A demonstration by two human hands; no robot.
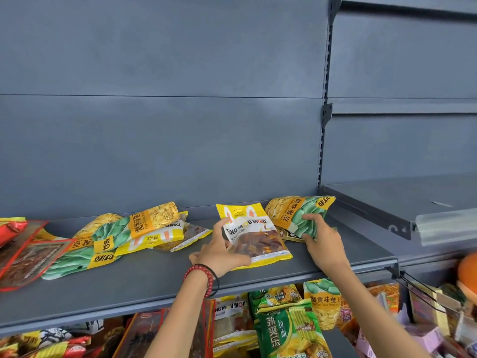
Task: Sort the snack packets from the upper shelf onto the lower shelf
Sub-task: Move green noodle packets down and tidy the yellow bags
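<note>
On the grey upper shelf lie several snack packets. My left hand grips the left edge of a yellow and white packet, thumb under it and index finger on its face. My right hand pinches the green end of a yellow and green bean packet by the back wall. A brown packet lies partly under those two. More bean and yellow packets are piled at the shelf's left. The lower shelf beneath holds many packets, partly hidden by my forearms.
Red packets lie at the upper shelf's far left. To the right is a second grey shelf with a clear price strip. A wire hook sticks out at the lower right beside orange and pink goods.
</note>
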